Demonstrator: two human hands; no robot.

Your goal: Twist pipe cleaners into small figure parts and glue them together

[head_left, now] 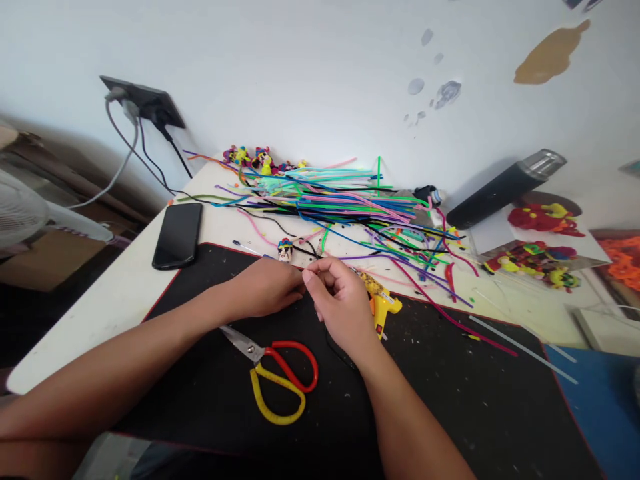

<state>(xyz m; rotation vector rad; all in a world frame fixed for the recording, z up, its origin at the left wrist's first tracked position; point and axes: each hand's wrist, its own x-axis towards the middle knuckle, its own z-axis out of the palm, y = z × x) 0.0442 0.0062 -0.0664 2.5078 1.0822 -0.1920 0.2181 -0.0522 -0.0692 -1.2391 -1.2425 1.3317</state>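
Observation:
My left hand (267, 288) and my right hand (340, 300) meet over the black mat (465, 393), fingertips pinched together on something thin that I cannot make out. A small painted figure head (285, 249) sits just beyond my left hand. Behind my right hand lies a yellow glue gun (383, 300). Scissors (273, 373) with one red and one yellow handle lie on the mat below my hands. A pile of coloured pipe cleaners (345, 200) spreads across the white table (115, 293) beyond.
A black phone (179, 235) lies at the mat's left corner. Cables run to a wall socket (143, 101). A dark cylindrical bottle (505, 188) lies at the right, near sheets with colourful figures (537, 257). A fan (30, 213) stands at far left.

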